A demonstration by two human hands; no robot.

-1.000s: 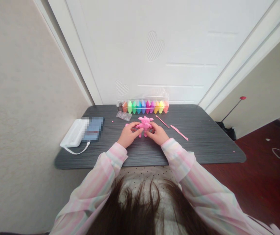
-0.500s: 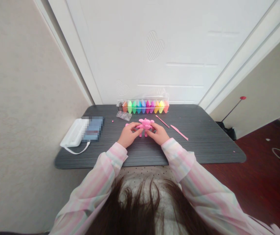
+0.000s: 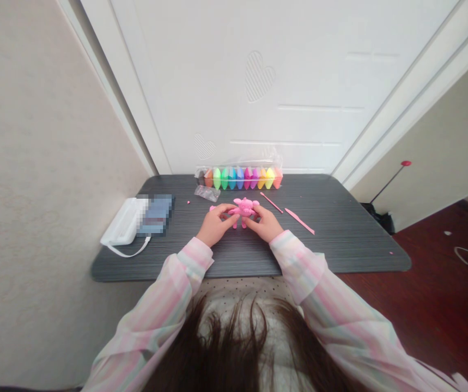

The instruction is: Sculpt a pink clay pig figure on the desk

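A small pink clay animal figure [image 3: 244, 207] with ears, arms and legs stands upright near the middle of the dark table [image 3: 340, 239]. My left hand [image 3: 216, 222] grips its left side, thumb in front and fingers behind. From the other side my right hand [image 3: 267, 222] pinches it the same way. The fingers partly cover the figure's body. A bit of pink clay shows behind my left fingers. To the right lie two pink modelling tools, a thin one [image 3: 272, 202] and a wider, knife-like one [image 3: 299, 221].
At the back edge a clear package [image 3: 239, 178] holds several coloured clay pieces, with a crumpled clear wrapper [image 3: 207, 193] before it. On the left are a white device [image 3: 121, 223] with a cable and a blurred blue item [image 3: 158, 215]. A tiny pink crumb [image 3: 188, 202] lies left of centre.
The figure's head has tilted very slightly to the right between my fingers. Both hands stay in the same place.
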